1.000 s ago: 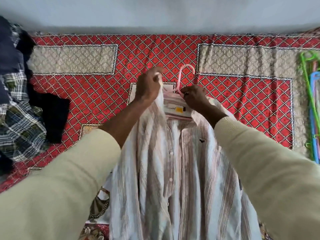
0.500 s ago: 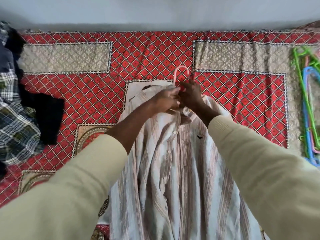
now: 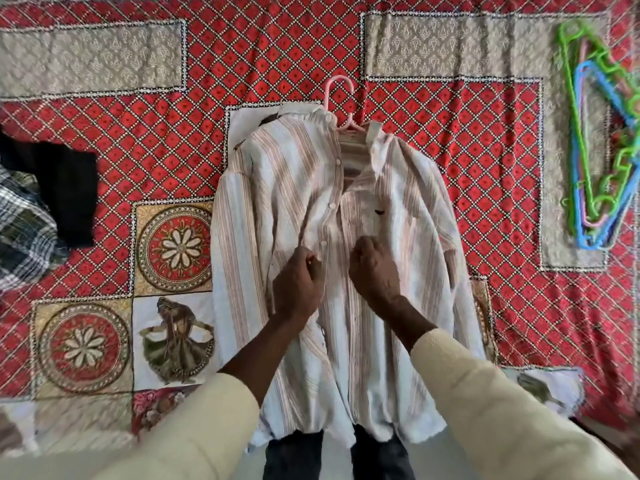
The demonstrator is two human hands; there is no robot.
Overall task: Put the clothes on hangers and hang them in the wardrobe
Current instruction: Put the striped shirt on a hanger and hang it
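The striped shirt (image 3: pixel 294 188) lies flat under both hands, its collar and the pink hanger (image 3: pixel 341 98) beyond the fingertips. The left hand (image 3: pixel 298 282) and right hand (image 3: pixel 375 268) sit side by side, slightly apart, each curled on the shirt's front edge (mid-chest). Spare hangers (image 3: pixel 595 133) lie far right; dark clothes (image 3: pixel 59 192) far left.

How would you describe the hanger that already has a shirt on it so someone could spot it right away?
Start from the red patterned bedspread and find the striped shirt spread out in its middle. At the shirt's collar, a pink hanger pokes out, its hook lying on the bedspread. Unlike the loose pile of green, blue and pink hangers at the right edge, it sits alone inside a garment.
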